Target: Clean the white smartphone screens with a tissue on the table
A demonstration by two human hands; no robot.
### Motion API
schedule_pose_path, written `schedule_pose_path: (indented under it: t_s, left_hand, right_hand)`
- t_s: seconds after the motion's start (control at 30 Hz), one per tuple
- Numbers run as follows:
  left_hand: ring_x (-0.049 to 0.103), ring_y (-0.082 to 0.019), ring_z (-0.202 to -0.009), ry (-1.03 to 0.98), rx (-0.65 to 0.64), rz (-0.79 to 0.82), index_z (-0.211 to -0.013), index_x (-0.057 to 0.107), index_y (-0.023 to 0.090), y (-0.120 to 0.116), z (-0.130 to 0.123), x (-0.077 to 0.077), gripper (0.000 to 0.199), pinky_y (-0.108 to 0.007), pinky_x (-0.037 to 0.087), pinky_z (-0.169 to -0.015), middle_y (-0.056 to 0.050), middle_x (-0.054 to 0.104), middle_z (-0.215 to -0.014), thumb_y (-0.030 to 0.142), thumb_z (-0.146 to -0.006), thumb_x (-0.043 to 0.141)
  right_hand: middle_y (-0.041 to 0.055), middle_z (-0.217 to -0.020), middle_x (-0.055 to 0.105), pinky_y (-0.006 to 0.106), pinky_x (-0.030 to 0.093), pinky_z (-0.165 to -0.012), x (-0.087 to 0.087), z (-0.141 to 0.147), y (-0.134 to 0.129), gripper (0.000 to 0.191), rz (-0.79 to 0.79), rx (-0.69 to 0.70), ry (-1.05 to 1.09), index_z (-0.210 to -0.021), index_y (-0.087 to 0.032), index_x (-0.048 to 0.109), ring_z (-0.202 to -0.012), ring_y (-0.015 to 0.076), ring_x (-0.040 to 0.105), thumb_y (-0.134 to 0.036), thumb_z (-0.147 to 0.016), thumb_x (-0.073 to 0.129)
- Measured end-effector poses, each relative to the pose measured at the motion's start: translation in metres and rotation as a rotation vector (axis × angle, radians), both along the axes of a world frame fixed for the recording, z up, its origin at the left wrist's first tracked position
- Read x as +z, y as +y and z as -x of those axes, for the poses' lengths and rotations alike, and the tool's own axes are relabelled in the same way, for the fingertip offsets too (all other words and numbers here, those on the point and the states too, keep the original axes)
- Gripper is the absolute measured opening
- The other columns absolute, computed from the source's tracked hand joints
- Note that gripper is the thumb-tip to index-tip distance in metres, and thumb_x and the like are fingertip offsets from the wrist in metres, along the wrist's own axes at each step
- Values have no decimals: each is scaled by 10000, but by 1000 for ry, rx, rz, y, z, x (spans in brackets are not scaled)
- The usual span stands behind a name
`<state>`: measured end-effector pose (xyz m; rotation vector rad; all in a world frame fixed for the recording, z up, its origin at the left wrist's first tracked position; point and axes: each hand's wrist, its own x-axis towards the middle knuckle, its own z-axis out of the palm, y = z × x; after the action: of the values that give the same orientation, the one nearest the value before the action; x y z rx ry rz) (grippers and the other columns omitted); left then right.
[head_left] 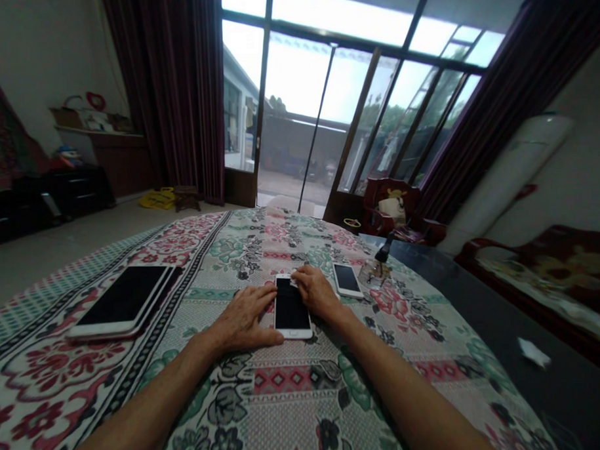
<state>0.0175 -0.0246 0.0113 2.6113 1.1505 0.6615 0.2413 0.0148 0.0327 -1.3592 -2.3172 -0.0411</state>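
A white phone (292,307) with a dark screen lies flat on the flowered tablecloth. My left hand (244,317) holds its left edge, the thumb at the lower corner and the fingertips near the upper part. At the phone's top right, my right hand (316,290) has its fingers pinched together over the screen. A small whitish bit shows at those fingertips, too small to make out. Just right of this hand lies a second white phone (348,280). Farther left rests a stack of larger devices (120,302) with a dark screen on top.
A clear glass dish (374,273) with a dark-handled object stands beyond the second phone. The tablecloth (275,236) covers a rounded table. A dark surface (485,330) with a white scrap (533,353) is at the right. Wooden seats and glass doors are farther back.
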Motion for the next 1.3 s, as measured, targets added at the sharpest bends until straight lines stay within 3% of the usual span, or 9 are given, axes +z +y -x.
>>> schedule_pose_path:
  t_s: [0.2,0.43,0.53,0.67,0.83,0.97,1.17,1.3]
  left_hand:
    - [457,-366,-1271,-8,9,2,-1360,491,221,-2,-1,2,825,-537,342,-1070,-123,461,-1464,629,-673,700]
    - [448,-339,-1286,14,-3,7,-1355,490,190,-3,-1,4,827,-501,336,-1085,-130,451,-1471,630,-686,699]
    - [445,-347,-1288,25,0,16,-1353,490,187,-3,-1,4,826,-513,342,-1078,-131,447,-1475,621,-684,704]
    - [435,-359,-1298,29,12,20,-1372,472,218,-2,-1,3,830,-530,329,-1078,-124,436,-1484,617,-682,700]
    - [440,-360,-1295,42,10,16,-1380,466,205,-2,-1,3,837,-522,325,-1082,-135,438,-1480,645,-698,670]
    - [428,-365,-1306,52,8,21,-1399,448,228,-2,0,4,831,-535,316,-1087,-120,423,-1495,654,-716,652]
    - [421,-348,-1321,50,9,34,-1396,461,209,-2,0,6,843,-517,308,-1103,-132,416,-1498,658,-713,665]
    - [422,-342,-1325,38,2,36,-1383,478,199,-2,1,8,828,-516,322,-1098,-140,432,-1485,629,-709,692]
  right_hand:
    - [64,-939,638,275,439,-823,24,-1,-24,239,169,129,-67,-911,-174,721,-882,167,582,-48,-789,559]
    - [44,-977,657,263,451,-804,54,2,-48,341,350,375,-183,-937,-220,731,-879,167,594,-18,-700,590]
    - [41,-958,678,256,448,-789,51,4,-45,328,338,381,-187,-916,-214,738,-860,163,606,-15,-706,584]
    - [49,-914,698,254,434,-785,34,12,-30,299,220,255,-142,-911,-204,743,-856,161,614,-23,-784,541]
    - [93,-1010,707,289,422,-860,10,19,-5,261,72,95,-56,-1011,-172,724,-936,183,611,-94,-900,500]
    - [108,-1065,699,300,407,-913,1,17,9,264,38,57,-4,-1037,-157,706,-1000,186,602,-83,-910,487]
    - [132,-1119,671,311,393,-938,9,11,5,287,51,169,-51,-1061,-114,669,-1039,191,585,-49,-899,441]
    - [110,-1021,688,294,418,-877,24,7,-7,284,137,283,-151,-949,-130,680,-949,182,600,-5,-839,450]
